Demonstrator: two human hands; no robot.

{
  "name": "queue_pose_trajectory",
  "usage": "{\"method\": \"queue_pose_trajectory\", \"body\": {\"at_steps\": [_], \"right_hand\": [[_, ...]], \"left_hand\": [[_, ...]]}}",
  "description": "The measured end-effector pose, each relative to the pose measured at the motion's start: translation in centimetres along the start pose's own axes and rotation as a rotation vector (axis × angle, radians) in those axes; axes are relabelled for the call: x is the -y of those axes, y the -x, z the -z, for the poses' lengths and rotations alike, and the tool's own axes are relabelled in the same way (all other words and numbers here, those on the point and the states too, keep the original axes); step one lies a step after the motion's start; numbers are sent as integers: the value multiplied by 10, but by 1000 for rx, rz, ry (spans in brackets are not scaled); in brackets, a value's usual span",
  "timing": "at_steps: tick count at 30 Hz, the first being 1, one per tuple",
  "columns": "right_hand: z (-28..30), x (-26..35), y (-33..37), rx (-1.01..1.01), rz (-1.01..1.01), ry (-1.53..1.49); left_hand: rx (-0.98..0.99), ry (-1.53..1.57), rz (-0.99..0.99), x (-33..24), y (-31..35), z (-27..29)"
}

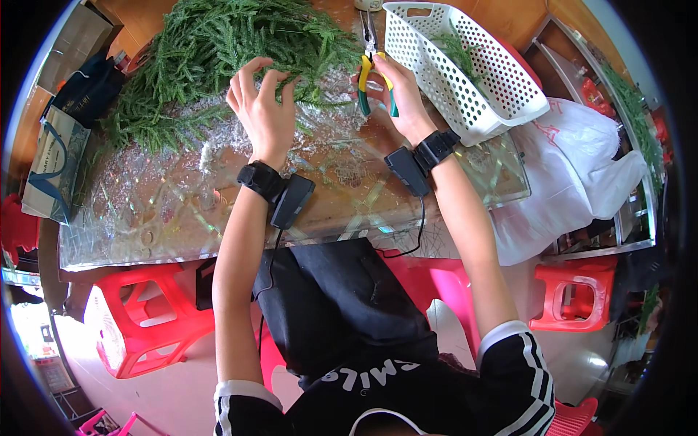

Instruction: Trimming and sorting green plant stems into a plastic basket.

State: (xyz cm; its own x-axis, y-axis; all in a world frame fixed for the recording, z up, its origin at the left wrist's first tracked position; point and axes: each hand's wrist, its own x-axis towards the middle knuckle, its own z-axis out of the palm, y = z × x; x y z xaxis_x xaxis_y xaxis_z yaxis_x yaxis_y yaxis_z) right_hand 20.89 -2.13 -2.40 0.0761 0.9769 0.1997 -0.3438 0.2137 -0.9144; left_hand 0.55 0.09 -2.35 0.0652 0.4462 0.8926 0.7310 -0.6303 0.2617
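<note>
My right hand (403, 98) is closed around long-nose pliers (370, 54) with yellow and green handles. Their jaws point away from me and the handles are spread apart. To the left, my left hand (263, 116) is raised with bent fingers apart, at the near edge of a heap of green artificial pine branches (240, 36). Beside its thumb and forefinger lies a pine sprig (320, 103); whether they touch it I cannot tell. White flakes (211, 149) are scattered on the table (174, 225) around the branches.
A white perforated basket (502, 116) holding a few sprigs stands right of the pliers. A white plastic bag (567, 182) hangs over the table's right side. Paper bags (58, 167) stand at the left edge. Red stools (156, 320) are below. Cables run from both wrist devices.
</note>
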Motion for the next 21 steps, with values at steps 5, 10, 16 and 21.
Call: {"method": "queue_pose_trajectory", "body": {"at_steps": [5,10,16,21], "right_hand": [[1,-1,1,-12,31,102],[0,-4,-1,-45,96,255],[1,-12,-3,-31,190,438],[1,-11,-1,-91,481,957]], "left_hand": [[8,-71,27,1,1,0],[38,-68,40,1,1,0],[26,-65,10,1,1,-1],[21,-47,1,1,1,-1]]}}
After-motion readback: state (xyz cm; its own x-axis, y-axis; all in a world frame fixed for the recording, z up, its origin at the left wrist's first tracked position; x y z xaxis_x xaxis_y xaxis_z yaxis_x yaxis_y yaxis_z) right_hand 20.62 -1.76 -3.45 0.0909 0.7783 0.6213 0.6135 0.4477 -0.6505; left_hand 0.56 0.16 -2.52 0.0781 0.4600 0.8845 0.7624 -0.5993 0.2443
